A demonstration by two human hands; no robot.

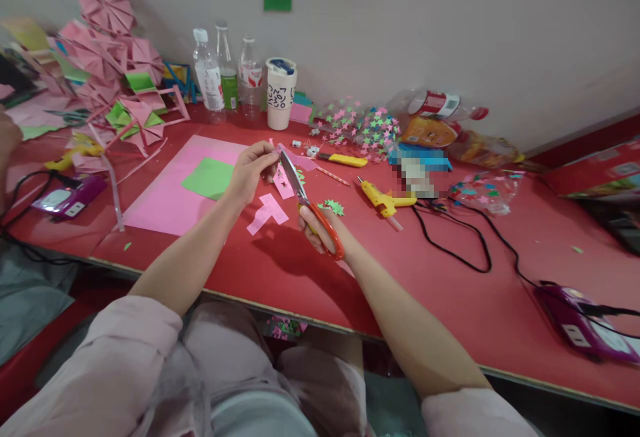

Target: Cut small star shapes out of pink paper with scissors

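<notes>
My right hand (314, 229) is closed around a pair of scissors (325, 227) with orange handles, their blades pointing up and away from me. At the blade tips, my left hand (251, 169) pinches a small piece of pink paper (273, 146) between thumb and fingers. Below the hands, pink paper scraps (269, 214) lie on the red table (300, 284). Small green paper stars (333, 207) are piled just beyond my right hand. Left of my left hand, a green paper square (209, 178) rests on a large pink sheet (160, 207).
A yellow glue gun (385, 198), a yellow cutter knife (345, 160) and bags of paper stars (377, 130) lie to the right. Bottles (207, 77) and a cup (281, 97) line the wall. Pink folded paper crafts (103, 4) stand at left, near another person's arm (7, 150).
</notes>
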